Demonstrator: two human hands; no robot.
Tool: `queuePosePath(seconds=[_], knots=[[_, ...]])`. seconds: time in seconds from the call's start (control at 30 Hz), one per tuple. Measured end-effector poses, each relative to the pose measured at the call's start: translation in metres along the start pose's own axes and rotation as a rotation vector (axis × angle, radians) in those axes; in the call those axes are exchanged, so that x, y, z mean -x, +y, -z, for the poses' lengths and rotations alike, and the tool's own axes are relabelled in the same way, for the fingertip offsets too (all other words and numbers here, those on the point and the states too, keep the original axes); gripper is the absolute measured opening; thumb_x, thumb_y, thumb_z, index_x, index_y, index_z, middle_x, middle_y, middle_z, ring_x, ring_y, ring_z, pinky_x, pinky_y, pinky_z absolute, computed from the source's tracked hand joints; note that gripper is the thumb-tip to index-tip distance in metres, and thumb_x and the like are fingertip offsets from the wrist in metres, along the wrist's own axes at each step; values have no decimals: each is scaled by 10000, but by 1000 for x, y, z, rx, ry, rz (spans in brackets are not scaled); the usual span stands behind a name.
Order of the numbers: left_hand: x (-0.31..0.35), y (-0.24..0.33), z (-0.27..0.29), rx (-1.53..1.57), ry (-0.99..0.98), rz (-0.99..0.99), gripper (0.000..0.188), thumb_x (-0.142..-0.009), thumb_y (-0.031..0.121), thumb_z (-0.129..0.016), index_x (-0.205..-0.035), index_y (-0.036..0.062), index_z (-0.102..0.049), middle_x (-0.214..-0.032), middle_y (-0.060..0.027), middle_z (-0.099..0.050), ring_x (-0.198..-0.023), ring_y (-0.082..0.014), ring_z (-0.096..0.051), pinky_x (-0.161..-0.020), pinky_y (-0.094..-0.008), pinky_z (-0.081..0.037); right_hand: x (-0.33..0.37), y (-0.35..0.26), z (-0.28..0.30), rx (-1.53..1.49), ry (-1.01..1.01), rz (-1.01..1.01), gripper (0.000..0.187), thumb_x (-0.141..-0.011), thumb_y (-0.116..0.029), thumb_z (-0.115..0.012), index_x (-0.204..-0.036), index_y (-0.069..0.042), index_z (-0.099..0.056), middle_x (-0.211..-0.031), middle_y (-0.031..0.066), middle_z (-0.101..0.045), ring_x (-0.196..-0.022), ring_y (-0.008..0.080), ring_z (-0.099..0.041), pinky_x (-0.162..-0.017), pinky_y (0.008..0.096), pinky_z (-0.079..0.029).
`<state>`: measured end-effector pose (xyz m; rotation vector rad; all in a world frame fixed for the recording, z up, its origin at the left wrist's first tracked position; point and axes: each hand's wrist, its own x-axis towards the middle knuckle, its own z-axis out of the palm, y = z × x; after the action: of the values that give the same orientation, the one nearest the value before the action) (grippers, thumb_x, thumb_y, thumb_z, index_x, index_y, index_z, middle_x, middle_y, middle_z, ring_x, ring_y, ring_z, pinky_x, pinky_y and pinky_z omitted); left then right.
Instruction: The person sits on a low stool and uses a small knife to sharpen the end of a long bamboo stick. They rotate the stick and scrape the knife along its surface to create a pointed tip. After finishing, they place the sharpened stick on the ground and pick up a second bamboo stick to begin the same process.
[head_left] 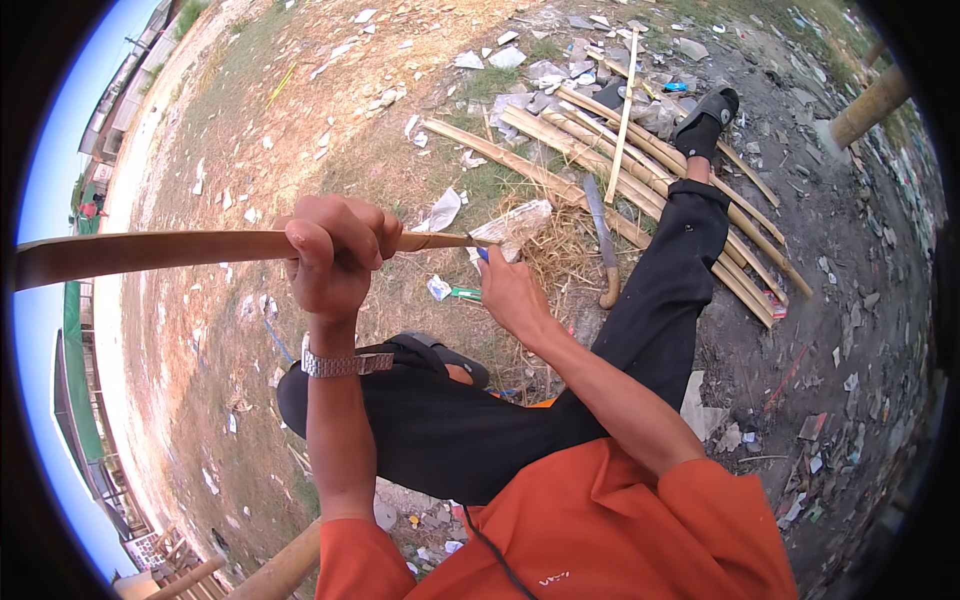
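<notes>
A long, flat bamboo strip crosses from the left edge toward the middle, raised above the ground. My left hand, with a metal-band watch on the wrist, is closed around it. At the strip's narrow right end is my right hand, its fingers pinched together. A small blue object shows at those fingertips against the strip; most of it is hidden, so its kind is unclear. Beyond my right hand a machete with a wooden handle lies by the split bamboo.
Several split bamboo lengths lie in a pile at the far right, beside my outstretched leg. Pale shavings and litter cover the ground. A thick post stands at the upper right. A bamboo pole is at the lower left.
</notes>
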<state>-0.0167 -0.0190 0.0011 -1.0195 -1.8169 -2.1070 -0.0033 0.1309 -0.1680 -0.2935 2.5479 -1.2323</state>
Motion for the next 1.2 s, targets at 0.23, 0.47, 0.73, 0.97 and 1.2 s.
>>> queuePosePath(seconds=[0.23, 0.47, 0.73, 0.97, 1.2], knots=[[-1, -1, 4, -1, 36, -3, 613, -965, 546, -272, -610, 64, -402, -433, 7, -241, -344, -105, -166, -365, -291, -172, -5, 3, -12, -61, 43, -5, 234, -949, -231, -434, -985, 0, -452, -719, 322, -594, -732, 499, -597, -639, 564, -473], [1, 1, 9, -66, 91, -14, 591, -977, 519, -266, -607, 77, -395, -444, 9, -243, -355, -101, -169, -372, -288, -178, -1, -22, -2, -54, 46, -56, 248, -952, -241, -422, -989, -4, -485, -744, 324, -601, -748, 488, -609, -663, 564, -481], [-1, 0, 17, -29, 141, -31, 579, -986, 499, -260, -613, 79, -397, -438, 17, -230, -350, -101, -164, -368, -286, -171, 1, -39, 11, -54, 7, 45, 247, -951, -223, -421, -1004, 11, -483, -753, 291, -618, -753, 477, -616, -658, 563, -480], [3, -3, 12, -71, 154, -44, 573, -988, 495, -250, -616, 83, -393, -441, 15, -241, -341, -100, -167, -360, -282, -158, -8, -33, 14, 78, 7, 69, 237, -951, -222, -421, -994, 4, -480, -729, 276, -621, -736, 471, -623, -652, 558, -491], [-6, -9, 16, -44, 332, -11, 541, -994, 478, -250, -635, 96, -385, -464, 19, -240, -352, -92, -165, -364, -274, -166, -11, 13, -24, 93, -17, -14, 200, -925, -164, -426, -1006, 11, -478, -752, 286, -624, -762, 475, -627, -663, 539, -506]])
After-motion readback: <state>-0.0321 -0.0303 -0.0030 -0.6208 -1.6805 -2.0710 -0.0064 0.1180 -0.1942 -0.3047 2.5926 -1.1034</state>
